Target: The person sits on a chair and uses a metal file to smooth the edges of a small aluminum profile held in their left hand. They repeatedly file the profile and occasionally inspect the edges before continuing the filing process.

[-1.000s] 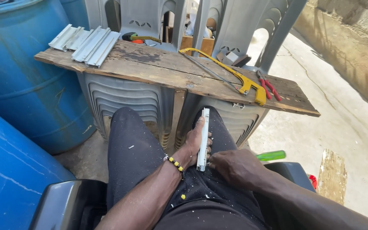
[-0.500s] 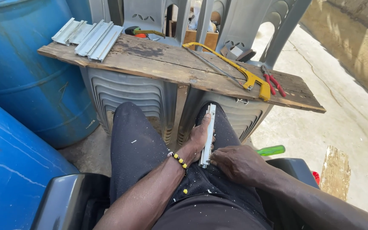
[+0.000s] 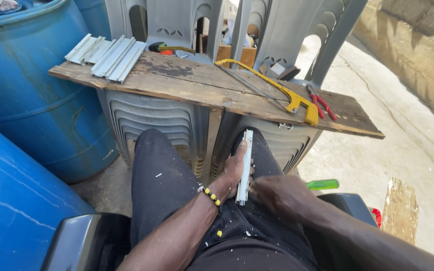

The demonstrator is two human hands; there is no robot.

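Strip [image 3: 246, 165] has shifted slightly toward the right thigh since a second ago, left hand [image 3: 233, 170] still clasping its far end, right hand [image 3: 276, 194] closed at its near end, work ongoing.

A pale, matt metal strip [image 3: 246, 166] is lying on black cloth trousers [image 3: 167, 180] flecked with white shavings. A rough, weathered wooden plank [image 3: 202, 86] is carrying ribbed metal profiles [image 3: 109, 54] and a yellow-painted hacksaw [image 3: 282, 93]. Blue plastic barrels [image 3: 31, 95] are showing scuffs.

Right hand [image 3: 277, 195] slid nearer metal strip [image 3: 245, 168] lower end; strip shifted slightly forward.
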